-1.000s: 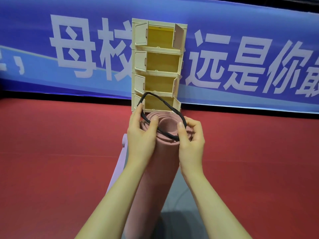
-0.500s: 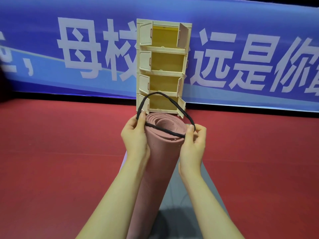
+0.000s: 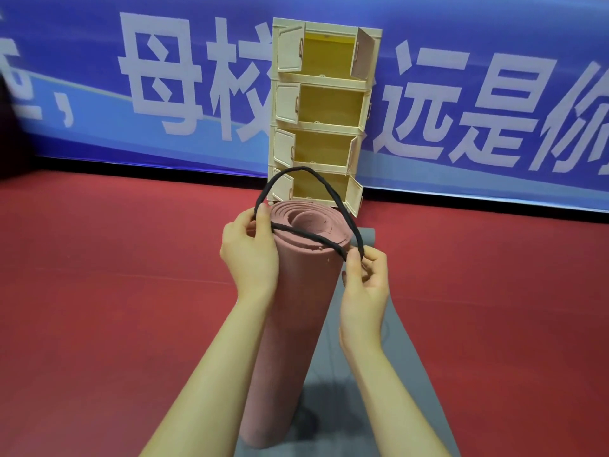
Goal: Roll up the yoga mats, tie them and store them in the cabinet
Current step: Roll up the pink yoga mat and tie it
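Rolled pink yoga mat (image 3: 296,308) stands on end, tilted a little toward the camera, its lower end resting on a flat grey yoga mat (image 3: 389,374) spread on the red floor (image 3: 115,291). Spiral of layers visible at the open top end. Black elastic band (image 3: 316,240) is stretched into a loop over the top of the roll: the near strand lies across the top rim, the far strand arches up above and behind it, not around the roll's body.

Left hand (image 3: 250,255) is against the left side of the roll near the top, thumb and curled fingers (image 3: 262,219) pinching the left end of the band. Right hand (image 3: 365,282) sits just beside the right top edge of the roll, fingers (image 3: 352,262) curled and pinching the right end of the band (exact finger contact on the far side hard to make out, probably thumb against index). Both forearms come in from the bottom edge of the view.

Beyond the roll, at the far edge of the floor, a cream four-tier cabinet (image 3: 324,80) stands upright, double doors on every tier swung open, yellow interiors showing nothing stored. Its bottom tier is partly covered by the band loop and the top of the roll. Behind it a blue banner (image 3: 478,94) with large white characters runs along the wall. The grey mat's far end lies near the cabinet's right foot.
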A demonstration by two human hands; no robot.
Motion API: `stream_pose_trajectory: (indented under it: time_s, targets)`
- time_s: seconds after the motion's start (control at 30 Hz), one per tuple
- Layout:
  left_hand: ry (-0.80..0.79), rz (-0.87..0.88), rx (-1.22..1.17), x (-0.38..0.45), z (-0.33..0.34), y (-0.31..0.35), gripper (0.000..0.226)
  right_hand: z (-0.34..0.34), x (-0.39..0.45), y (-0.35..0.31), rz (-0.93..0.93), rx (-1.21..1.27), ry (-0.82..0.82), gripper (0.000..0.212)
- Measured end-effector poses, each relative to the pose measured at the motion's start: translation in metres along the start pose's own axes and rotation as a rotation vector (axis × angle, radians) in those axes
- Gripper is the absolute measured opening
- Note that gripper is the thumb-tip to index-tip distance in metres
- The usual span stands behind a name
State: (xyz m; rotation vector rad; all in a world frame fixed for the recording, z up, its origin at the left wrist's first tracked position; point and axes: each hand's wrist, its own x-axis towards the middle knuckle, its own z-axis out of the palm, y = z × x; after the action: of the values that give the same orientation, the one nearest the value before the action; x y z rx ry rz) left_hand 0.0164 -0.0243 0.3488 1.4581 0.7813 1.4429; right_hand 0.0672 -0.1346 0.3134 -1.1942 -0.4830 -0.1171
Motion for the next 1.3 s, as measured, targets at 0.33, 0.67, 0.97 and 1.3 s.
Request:
stream_pose_trajectory:
  time_s: [0.33,0.67,0.97,1.3]
  targets:
    - [-0.246,-0.088,-0.285,-0.008,-0.014,-0.01,0.033,-0.011,0.007,0.0,0.039,0.023,0.022,0.021]
    - [-0.244,0.119,-0.18,-0.014,-0.025,-0.038,0.015,-0.005,0.012,0.013,0.16,0.271,0.016,0.011]
    - [-0.234,0.064,-0.223,-0.017,-0.021,-0.045,0.01,-0.002,0.026,0.024,0.106,0.094,0.012,0.008]
    - [-0.341,0.04,-0.253,0.004,-0.017,-0.033,0.012,-0.009,0.041,0.025,0.105,0.217,-0.029,0.015]
